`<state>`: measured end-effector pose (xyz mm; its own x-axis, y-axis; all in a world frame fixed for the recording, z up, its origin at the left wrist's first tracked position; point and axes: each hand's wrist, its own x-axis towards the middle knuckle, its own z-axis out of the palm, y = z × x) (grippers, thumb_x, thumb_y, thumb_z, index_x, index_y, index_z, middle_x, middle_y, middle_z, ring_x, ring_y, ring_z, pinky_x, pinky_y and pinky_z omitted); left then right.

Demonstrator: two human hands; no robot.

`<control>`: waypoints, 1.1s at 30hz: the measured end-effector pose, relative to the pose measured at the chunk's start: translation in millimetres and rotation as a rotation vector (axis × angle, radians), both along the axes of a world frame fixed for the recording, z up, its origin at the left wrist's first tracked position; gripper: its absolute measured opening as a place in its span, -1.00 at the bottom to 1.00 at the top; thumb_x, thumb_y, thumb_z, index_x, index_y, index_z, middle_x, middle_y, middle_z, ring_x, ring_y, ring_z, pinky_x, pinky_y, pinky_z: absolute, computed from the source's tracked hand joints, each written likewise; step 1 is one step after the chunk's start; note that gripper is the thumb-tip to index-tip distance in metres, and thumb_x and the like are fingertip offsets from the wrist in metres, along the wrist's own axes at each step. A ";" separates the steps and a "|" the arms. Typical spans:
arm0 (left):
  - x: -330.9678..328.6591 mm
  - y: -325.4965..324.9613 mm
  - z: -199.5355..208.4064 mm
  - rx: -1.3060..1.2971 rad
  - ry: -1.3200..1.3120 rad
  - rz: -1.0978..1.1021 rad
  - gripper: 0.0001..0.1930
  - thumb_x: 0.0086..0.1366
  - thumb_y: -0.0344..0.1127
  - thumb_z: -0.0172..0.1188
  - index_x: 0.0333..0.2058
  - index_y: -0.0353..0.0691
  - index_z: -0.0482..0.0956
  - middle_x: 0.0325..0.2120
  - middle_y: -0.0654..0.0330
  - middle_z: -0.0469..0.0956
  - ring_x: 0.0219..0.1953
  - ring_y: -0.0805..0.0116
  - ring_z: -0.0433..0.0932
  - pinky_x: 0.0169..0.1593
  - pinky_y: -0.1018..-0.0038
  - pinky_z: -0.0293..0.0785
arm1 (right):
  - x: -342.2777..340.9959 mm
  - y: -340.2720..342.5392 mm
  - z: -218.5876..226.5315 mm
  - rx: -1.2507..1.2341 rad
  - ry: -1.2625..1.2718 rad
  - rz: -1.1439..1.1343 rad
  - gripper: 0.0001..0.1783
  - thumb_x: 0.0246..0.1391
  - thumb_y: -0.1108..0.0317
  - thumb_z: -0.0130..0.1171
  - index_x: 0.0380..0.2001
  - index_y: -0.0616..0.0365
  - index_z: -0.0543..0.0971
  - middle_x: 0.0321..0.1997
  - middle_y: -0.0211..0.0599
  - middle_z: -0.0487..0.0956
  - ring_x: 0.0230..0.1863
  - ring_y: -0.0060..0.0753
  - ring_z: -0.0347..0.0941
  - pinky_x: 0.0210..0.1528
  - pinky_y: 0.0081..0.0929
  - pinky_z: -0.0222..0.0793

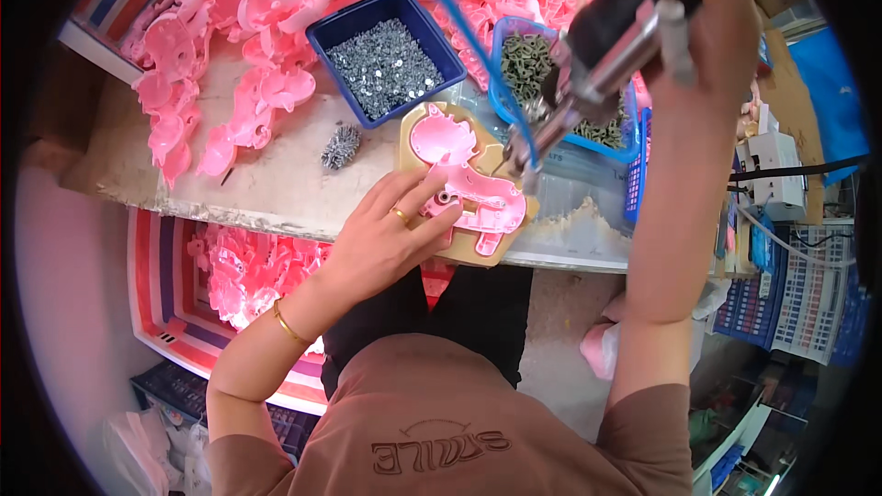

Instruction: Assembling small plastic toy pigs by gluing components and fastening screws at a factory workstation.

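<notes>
My left hand (pixel 390 228) lies over a pink plastic shell half (pixel 496 202), fingers stretched and spread, touching it near a small round metal piece (pixel 445 197). The shell rests hollow side up in a tan, shaped holder (pixel 412 142) at the table's front edge. Raised at the upper right, my right hand (pixel 707 9) is closed around a power screwdriver (pixel 597 78) with a black and metal body. Its tip points down to the left, just right of the shell and apart from my left fingers. Part of the tool is blurred.
A dark blue bin (pixel 381 64) of small silvery fasteners and a light blue basket (pixel 528 60) of greenish-grey parts stand behind the holder. A spiky metal clump (pixel 342 146) lies left. Pink shells (pixel 266 92) pile across the back. A blue hose (pixel 459 18) hangs by the screwdriver.
</notes>
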<state>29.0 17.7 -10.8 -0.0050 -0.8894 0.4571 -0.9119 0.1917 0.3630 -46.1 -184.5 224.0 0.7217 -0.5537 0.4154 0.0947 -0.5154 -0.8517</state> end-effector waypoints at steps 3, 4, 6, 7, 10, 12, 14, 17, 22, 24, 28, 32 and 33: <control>-7.1 -2.5 -3.1 0.025 -0.051 0.025 -0.63 0.15 -0.19 0.30 -0.05 -0.02 0.52 0.10 0.12 0.40 0.18 0.13 0.35 0.23 0.19 0.30 | 2.9 25.4 -18.6 0.219 -0.247 -0.097 -0.36 -0.15 0.47 0.09 0.12 0.31 0.33 -0.40 -0.40 0.46 -0.41 -0.46 0.48 -0.44 -0.61 0.45; -9.0 -4.0 -3.3 0.020 -0.083 0.039 -0.64 0.17 -0.15 0.28 -0.06 -0.02 0.51 0.10 0.11 0.40 0.19 0.14 0.35 0.26 0.18 0.26 | 10.1 26.0 -28.6 0.230 -0.437 -0.049 -0.30 -0.19 0.47 0.08 0.14 0.30 0.29 -0.37 -0.34 0.48 -0.38 -0.39 0.50 -0.41 -0.47 0.48; -10.1 -5.3 -3.3 0.049 -0.096 0.047 -0.67 0.17 -0.13 0.28 -0.10 -0.04 0.51 0.10 0.11 0.40 0.19 0.15 0.34 0.27 0.19 0.24 | 0.7 35.6 -33.4 0.339 -0.368 -0.012 -0.29 -0.17 0.50 0.05 0.17 0.30 0.22 -0.44 -0.20 0.50 -0.48 -0.32 0.49 -0.41 -0.36 0.49; -10.4 -5.4 -3.3 0.078 -0.111 0.060 -0.69 0.17 -0.12 0.28 -0.14 -0.05 0.52 0.10 0.10 0.40 0.20 0.16 0.33 0.28 0.19 0.23 | -6.4 34.5 -36.7 0.368 -0.264 0.006 -0.29 -0.15 0.50 0.04 0.18 0.30 0.20 -0.47 -0.15 0.51 -0.53 -0.32 0.48 -0.41 -0.35 0.49; -11.5 -7.4 -5.7 0.065 -0.116 0.058 -0.71 0.17 -0.10 0.27 -0.19 -0.07 0.52 0.09 0.10 0.40 0.21 0.17 0.32 0.29 0.19 0.22 | -7.4 27.7 -57.1 0.372 -0.361 0.113 -0.33 -0.10 0.52 0.06 0.16 0.32 0.19 -0.56 -0.17 0.49 -0.68 -0.41 0.41 -0.52 -0.44 0.44; -12.2 -7.5 -6.0 0.063 -0.122 0.063 -0.70 0.17 -0.09 0.27 -0.19 -0.07 0.52 0.09 0.10 0.40 0.21 0.17 0.32 0.29 0.20 0.21 | -5.9 31.6 -56.7 0.355 -0.367 0.012 -0.36 -0.09 0.52 0.09 0.13 0.35 0.20 -0.60 -0.23 0.48 -0.74 -0.48 0.37 -0.63 -0.55 0.37; -12.2 -6.8 -7.2 0.063 -0.126 0.068 -0.70 0.17 -0.08 0.27 -0.19 -0.06 0.53 0.09 0.11 0.41 0.21 0.17 0.31 0.29 0.20 0.20 | -8.5 44.3 -58.8 0.383 -0.362 0.011 -0.35 -0.09 0.52 0.10 0.13 0.35 0.20 -0.60 -0.24 0.48 -0.74 -0.48 0.38 -0.64 -0.56 0.36; -12.8 -6.0 -10.0 0.064 -0.121 0.080 -0.70 0.17 -0.08 0.27 -0.19 -0.08 0.53 0.09 0.11 0.41 0.20 0.17 0.32 0.30 0.20 0.19 | -7.5 53.9 -58.7 0.407 -0.342 -0.004 -0.36 -0.09 0.51 0.10 0.12 0.36 0.21 -0.61 -0.24 0.48 -0.74 -0.48 0.38 -0.65 -0.57 0.35; -12.5 -7.9 -9.0 0.062 -0.125 0.086 -0.69 0.15 -0.09 0.28 -0.21 -0.13 0.54 0.10 0.12 0.42 0.21 0.17 0.30 0.30 0.20 0.18 | -7.5 40.4 -57.2 0.253 -0.319 0.069 -0.38 -0.10 0.51 0.10 0.10 0.38 0.22 -0.63 -0.24 0.48 -0.74 -0.47 0.38 -0.67 -0.60 0.34; -12.5 -8.2 -7.4 0.061 -0.128 0.084 -0.68 0.15 -0.10 0.28 -0.20 -0.13 0.54 0.10 0.12 0.42 0.21 0.17 0.30 0.30 0.20 0.18 | -6.9 42.3 -51.7 0.316 -0.270 0.012 -0.39 -0.10 0.52 0.09 0.09 0.41 0.22 -0.65 -0.25 0.48 -0.74 -0.48 0.38 -0.68 -0.59 0.33; -13.3 -7.5 -8.8 0.052 -0.120 0.084 -0.67 0.15 -0.09 0.28 -0.17 -0.12 0.55 0.12 0.13 0.40 0.22 0.17 0.30 0.30 0.21 0.18 | -3.5 37.1 -62.0 0.274 -0.382 0.159 -0.39 -0.09 0.52 0.09 0.08 0.43 0.22 -0.65 -0.24 0.48 -0.74 -0.48 0.39 -0.68 -0.59 0.34; -14.7 -6.7 -8.6 0.058 -0.114 0.089 -0.66 0.16 -0.07 0.27 -0.16 -0.11 0.55 0.15 0.12 0.40 0.22 0.17 0.30 0.30 0.21 0.18 | -6.8 34.7 -58.7 0.284 -0.322 0.105 -0.38 -0.10 0.52 0.11 0.09 0.44 0.21 -0.63 -0.23 0.49 -0.73 -0.48 0.40 -0.66 -0.59 0.35; -15.5 -6.7 -9.7 0.074 -0.113 0.095 -0.67 0.16 -0.07 0.27 -0.16 -0.08 0.56 0.15 0.11 0.39 0.22 0.17 0.30 0.30 0.21 0.18 | -7.0 34.3 -56.9 0.271 -0.284 0.099 -0.37 -0.10 0.52 0.11 0.09 0.44 0.21 -0.62 -0.22 0.49 -0.72 -0.48 0.40 -0.65 -0.58 0.36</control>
